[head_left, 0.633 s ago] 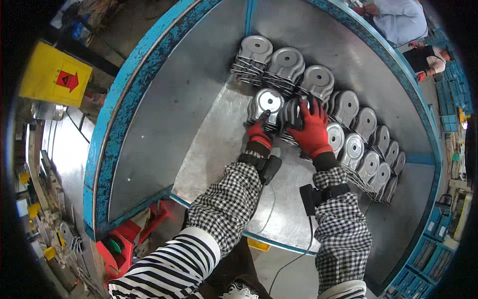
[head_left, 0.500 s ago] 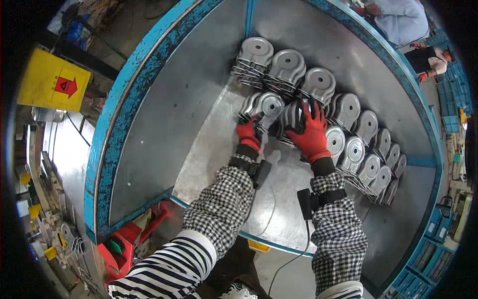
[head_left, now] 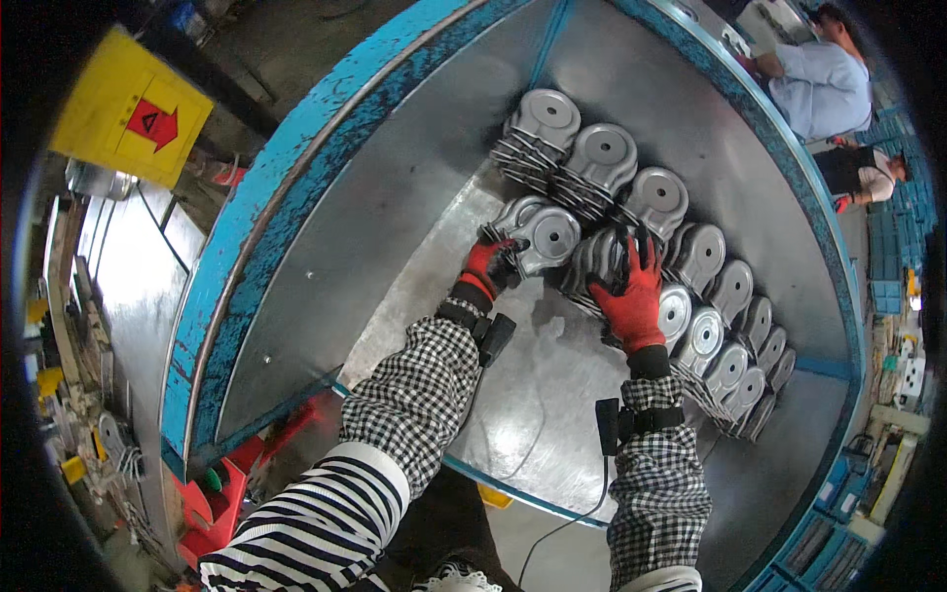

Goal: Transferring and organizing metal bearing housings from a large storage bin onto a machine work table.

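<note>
Two short stacks of silvery stamped metal parts, each with a round, holed head, stand on the metal floor of a bin. My left hand (head_left: 487,268), in a red and black glove, is closed on the near left side of the left stack of metal parts (head_left: 550,239). Its top part leans, and others show behind it. My right hand (head_left: 632,294), gloved alike, has its thumb and fingers around the neighbouring stack of metal parts (head_left: 594,259). Its fingertips reach between that stack and the row behind, where they are partly hidden.
More metal-part stacks (head_left: 604,153) line the bin's far side and run right. The bin's blue rim (head_left: 212,261) curves around the left and back. A yellow sign (head_left: 128,104) hangs outside at left. Two people (head_left: 821,89) are beyond the far right rim. A cable hangs from my right wrist.
The view has shifted, so the bin and stacks sit slightly lower and farther right. Both hands stay at the same two stacks, with little movement relative to them.
</note>
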The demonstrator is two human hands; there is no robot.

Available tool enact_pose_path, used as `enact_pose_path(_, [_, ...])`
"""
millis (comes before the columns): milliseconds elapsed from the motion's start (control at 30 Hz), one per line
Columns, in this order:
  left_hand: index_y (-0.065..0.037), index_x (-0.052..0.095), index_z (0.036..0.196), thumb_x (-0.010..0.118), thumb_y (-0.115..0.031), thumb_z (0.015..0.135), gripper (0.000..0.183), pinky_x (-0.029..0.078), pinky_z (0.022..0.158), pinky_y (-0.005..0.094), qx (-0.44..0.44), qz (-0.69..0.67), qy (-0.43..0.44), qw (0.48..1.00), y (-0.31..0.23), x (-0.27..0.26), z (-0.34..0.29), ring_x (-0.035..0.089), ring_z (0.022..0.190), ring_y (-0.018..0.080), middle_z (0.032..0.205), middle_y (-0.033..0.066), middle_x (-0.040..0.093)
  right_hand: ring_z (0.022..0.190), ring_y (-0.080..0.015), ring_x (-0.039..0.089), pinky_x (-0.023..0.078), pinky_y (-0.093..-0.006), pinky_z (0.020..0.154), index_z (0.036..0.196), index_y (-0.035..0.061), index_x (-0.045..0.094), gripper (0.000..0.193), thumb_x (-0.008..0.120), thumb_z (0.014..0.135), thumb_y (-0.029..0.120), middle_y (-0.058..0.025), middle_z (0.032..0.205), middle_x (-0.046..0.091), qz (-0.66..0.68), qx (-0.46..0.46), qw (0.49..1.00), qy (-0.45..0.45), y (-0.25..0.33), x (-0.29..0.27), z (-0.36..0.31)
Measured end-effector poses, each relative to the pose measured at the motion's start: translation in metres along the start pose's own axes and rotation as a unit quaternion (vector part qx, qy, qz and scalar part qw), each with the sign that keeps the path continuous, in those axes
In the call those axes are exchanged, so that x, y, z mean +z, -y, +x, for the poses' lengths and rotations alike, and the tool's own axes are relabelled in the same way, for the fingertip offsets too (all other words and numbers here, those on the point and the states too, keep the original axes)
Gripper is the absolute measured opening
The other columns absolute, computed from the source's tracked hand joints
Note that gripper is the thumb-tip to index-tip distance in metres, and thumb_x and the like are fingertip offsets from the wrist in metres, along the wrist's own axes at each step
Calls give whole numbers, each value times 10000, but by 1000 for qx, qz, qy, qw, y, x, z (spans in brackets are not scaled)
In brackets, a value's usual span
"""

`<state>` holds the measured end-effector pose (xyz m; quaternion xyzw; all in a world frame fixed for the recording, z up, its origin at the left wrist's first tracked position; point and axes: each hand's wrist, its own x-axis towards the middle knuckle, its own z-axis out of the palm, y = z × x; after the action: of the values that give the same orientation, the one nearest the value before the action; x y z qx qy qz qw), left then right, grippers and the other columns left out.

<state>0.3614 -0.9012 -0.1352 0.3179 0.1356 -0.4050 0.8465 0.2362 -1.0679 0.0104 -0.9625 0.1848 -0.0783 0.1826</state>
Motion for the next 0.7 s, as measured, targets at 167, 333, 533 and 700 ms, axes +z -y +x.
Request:
enact_pose_path(167, [-40, 504, 1018, 553, -107, 781, 252, 436, 453, 251, 6, 79, -42, 996, -4, -27, -29, 543, 545, 144, 741, 76, 593, 1232, -409, 183, 174, -478, 1005, 1297, 168, 316, 849, 725, 565, 304, -204, 1342, 219, 32, 5, 999, 3, -1, 1, 1])
enact_pose_path(333, [-42, 489, 1078, 549, -115, 785, 308, 490, 543, 291, 66, 18, -38, 997, -16, -42, -114, 589, 688, 169, 819, 76, 595, 1232, -408, 187, 192, -474, 1001, 1308, 180, 296, 868, 727, 566, 312, -201, 1350, 210, 1, -5, 1000, 8, -7, 3, 3])
enact_pose_path(533, [-31, 434, 1163, 541, -140, 797, 396, 500, 609, 307, -16, -80, -14, 997, -46, -19, -267, 577, 823, 191, 925, 87, 577, 1239, -390, 186, 191, -494, 992, 1323, 198, 262, 879, 714, 585, 346, -177, 1363, 202, -2, -28, 1000, 7, -5, 1, 2])
enact_pose_path(700, [-3, 387, 1215, 548, -286, 808, 521, 471, 684, 267, -43, 10, 96, 994, -50, -36, -368, 517, 970, 192, 1094, 109, 509, 1220, -402, 221, 200, -447, 1002, 1294, 95, 312, 839, 683, 609, 407, -254, 1320, 242, -50, -34, 998, 31, -6, 8, -1])
